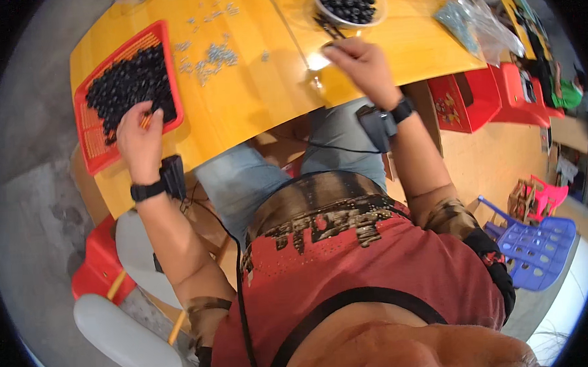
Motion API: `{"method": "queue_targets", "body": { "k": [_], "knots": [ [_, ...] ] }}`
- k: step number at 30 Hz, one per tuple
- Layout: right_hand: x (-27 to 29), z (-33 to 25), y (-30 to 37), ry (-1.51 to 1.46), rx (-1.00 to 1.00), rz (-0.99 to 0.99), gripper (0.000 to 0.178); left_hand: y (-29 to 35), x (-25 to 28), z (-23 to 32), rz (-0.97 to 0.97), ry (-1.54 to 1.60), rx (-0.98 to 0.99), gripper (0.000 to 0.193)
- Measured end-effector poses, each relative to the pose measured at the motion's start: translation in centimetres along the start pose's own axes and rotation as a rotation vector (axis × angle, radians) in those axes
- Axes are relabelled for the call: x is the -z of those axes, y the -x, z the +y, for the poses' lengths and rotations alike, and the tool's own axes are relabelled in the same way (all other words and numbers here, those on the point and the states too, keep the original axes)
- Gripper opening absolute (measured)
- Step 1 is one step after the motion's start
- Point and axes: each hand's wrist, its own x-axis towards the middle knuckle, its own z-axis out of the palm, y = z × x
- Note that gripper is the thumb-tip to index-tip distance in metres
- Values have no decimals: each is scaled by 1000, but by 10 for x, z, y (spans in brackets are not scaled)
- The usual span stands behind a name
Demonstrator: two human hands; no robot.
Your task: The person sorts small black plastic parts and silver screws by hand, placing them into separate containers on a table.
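Note:
At the near right corner of a red plastic basket [175, 90], my left hand [140, 142] reaches over a heap of small black round parts [132, 79]. Its thumb and fingers are bent together; anything between them is too small to name. My right hand [362, 67] is over the yellow table, just below a clear round bowl [381, 6] of similar black parts [348, 3]. Thumb and forefinger are pinched, with a small dark bit at their tips that I cannot make out. Dark slender pieces [329, 27] show between this hand and the bowl.
Small silvery metal pieces [217, 56] lie scattered on the yellow table [256, 92] between basket and bowl. A clear plastic bag [482, 27] with bluish contents rests at the table's right. Red bins [479, 101] stand below that edge. A black cable [241, 292] runs down my front.

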Motion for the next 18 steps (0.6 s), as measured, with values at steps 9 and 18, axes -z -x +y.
{"method": "queue_targets", "body": {
  "k": [9,18],
  "knots": [
    [23,-10,-20,-522,-308,-27,28,0,6,-9,-67,208,280,28],
    [48,16,-62,-87,-314,230,29,-15,10,-25,-294,117,262,33]
  ]
}}
